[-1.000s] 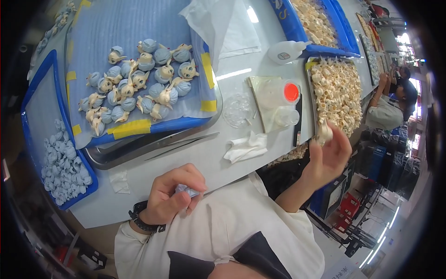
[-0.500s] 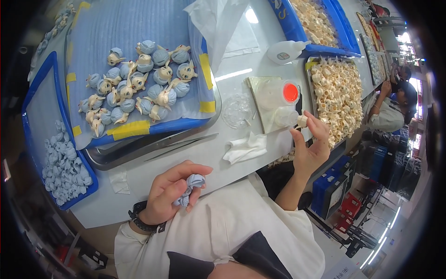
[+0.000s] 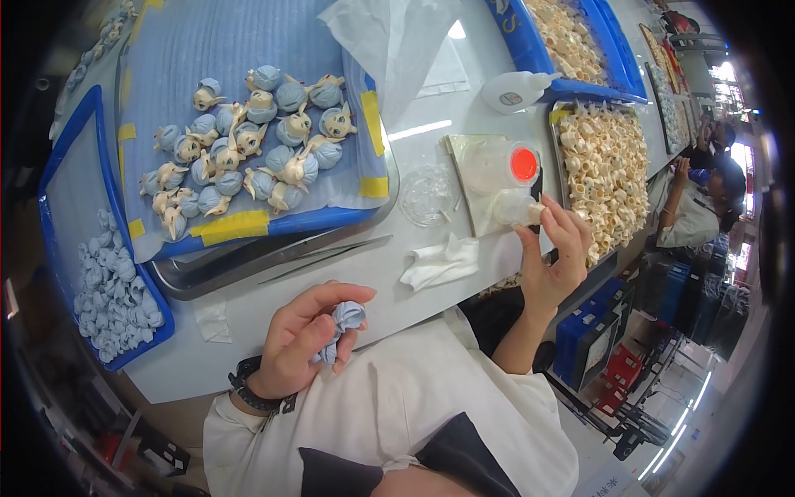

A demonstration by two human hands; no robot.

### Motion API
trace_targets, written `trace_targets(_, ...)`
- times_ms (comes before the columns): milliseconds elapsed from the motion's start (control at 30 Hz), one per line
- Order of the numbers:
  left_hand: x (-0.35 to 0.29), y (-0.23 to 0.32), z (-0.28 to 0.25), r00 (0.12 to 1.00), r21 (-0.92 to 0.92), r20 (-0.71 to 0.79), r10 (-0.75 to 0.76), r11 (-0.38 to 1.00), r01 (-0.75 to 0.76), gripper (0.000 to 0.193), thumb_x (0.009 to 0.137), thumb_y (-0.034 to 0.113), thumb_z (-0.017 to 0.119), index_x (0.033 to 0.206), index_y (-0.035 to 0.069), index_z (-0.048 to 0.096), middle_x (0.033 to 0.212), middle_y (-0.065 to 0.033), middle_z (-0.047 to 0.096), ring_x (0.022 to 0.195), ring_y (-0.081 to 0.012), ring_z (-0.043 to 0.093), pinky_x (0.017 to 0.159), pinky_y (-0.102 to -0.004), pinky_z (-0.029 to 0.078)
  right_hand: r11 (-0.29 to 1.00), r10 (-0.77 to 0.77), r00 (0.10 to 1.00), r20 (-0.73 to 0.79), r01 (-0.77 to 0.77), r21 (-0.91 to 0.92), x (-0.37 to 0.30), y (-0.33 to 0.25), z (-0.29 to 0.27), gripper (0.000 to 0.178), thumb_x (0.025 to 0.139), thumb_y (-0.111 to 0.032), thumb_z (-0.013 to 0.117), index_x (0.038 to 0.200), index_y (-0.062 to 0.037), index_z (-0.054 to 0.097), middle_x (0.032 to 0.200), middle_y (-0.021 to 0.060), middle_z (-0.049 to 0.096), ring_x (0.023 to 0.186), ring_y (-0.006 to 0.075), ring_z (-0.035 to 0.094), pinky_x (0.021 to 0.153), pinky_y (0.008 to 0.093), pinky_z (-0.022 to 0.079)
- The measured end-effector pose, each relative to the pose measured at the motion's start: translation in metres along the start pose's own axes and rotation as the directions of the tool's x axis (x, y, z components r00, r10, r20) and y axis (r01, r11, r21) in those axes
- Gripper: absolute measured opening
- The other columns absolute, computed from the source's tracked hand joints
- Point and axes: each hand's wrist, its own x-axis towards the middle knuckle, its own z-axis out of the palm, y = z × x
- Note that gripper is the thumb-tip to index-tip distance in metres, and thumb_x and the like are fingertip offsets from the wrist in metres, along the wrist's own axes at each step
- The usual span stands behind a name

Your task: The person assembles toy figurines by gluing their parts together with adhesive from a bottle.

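My left hand (image 3: 291, 340) is curled around light blue sculpted doll hair pieces (image 3: 349, 315), close to my lap at the table's front edge. Farther right, my right hand (image 3: 556, 263) pinches a small cream doll head part (image 3: 536, 214) between thumb and fingertips. That part is right beside the mouth of a small clear cup (image 3: 510, 207), which lies tilted on a square pad (image 3: 460, 166); whether they touch I cannot tell. Behind the cup is a clear tub with a red disc (image 3: 522, 164). A crumpled white cloth (image 3: 443, 263) is between my hands.
Doll heads with blue hair fill part of a blue-rimmed tray (image 3: 286, 222); tweezers (image 3: 327, 258) lie before it. A left bin (image 3: 161, 331) holds blue hair pieces. A metal tray (image 3: 556, 145) of cream parts, a white bottle (image 3: 509, 91) and a blue crate (image 3: 592, 88) stand at right.
My right hand has brought the cream head part against or very near the small cup's mouth. My left hand keeps its hold on the blue hair pieces. The view has shifted slightly.
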Motion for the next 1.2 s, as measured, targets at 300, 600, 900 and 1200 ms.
trace_targets(300, -0.001, 0.0, 0.001, 1.0, 0.018, 0.015, 0.023, 1.0, -0.023, 0.042, 0.091, 0.024, 0.043, 0.122, -0.004, 0.041, 0.097, -0.0107, 0.052, 0.064, -0.0073, 0.047, 0.053, -0.0186, 0.04, 0.992, -0.071, 0.978, 0.196, 0.09, -0.087, 0.021, -0.006, -0.015, 0.035, 0.061, -0.005, 0.071, 0.095, -0.0053, 0.063, 0.098, 0.0053, 0.064, 0.084, 0.0214, 0.054, 0.078, 0.0305, 0.035)
trace_targets(600, -0.004, 0.001, -0.001, 1.0, 0.02, -0.011, 0.005, 1.0, -0.004, 0.038, 0.091, 0.021, 0.043, 0.121, -0.003, 0.04, 0.099, -0.0133, 0.055, 0.063, -0.0058, 0.046, 0.054, -0.0184, 0.04, 0.977, -0.114, 0.948, 0.296, 0.16, -0.137, 0.036, -0.021, -0.026, 0.035, 0.06, -0.006, 0.07, 0.094, -0.0036, 0.062, 0.095, 0.0081, 0.063, 0.08, 0.0234, 0.055, 0.077, 0.033, 0.037)
trace_targets(900, -0.001, 0.009, 0.007, 0.996, 0.082, -0.064, -0.059, 0.994, 0.065, 0.035, 0.088, 0.014, 0.047, 0.119, -0.001, 0.041, 0.096, -0.011, 0.059, 0.061, -0.0034, 0.046, 0.054, -0.0175, 0.039, 0.581, -0.041, 0.996, 0.082, -0.043, 0.813, 0.003, -0.074, 0.004, 0.047, 0.058, -0.011, 0.079, 0.098, -0.0012, 0.056, 0.095, 0.0207, 0.061, 0.076, 0.0246, 0.058, 0.064, 0.0308, 0.044)
trace_targets(1200, -0.005, 0.007, 0.003, 0.995, 0.105, -0.066, -0.069, 0.992, 0.076, 0.032, 0.085, 0.017, 0.054, 0.112, 0.0, 0.05, 0.077, -0.0003, 0.053, 0.057, -0.0032, 0.046, 0.05, -0.0167, 0.038, 0.493, -0.233, 0.945, 0.229, -0.088, 0.866, 0.01, -0.105, 0.029, 0.047, 0.054, -0.011, 0.08, 0.095, -0.0045, 0.058, 0.099, 0.0124, 0.063, 0.077, 0.0229, 0.057, 0.066, 0.0273, 0.044)
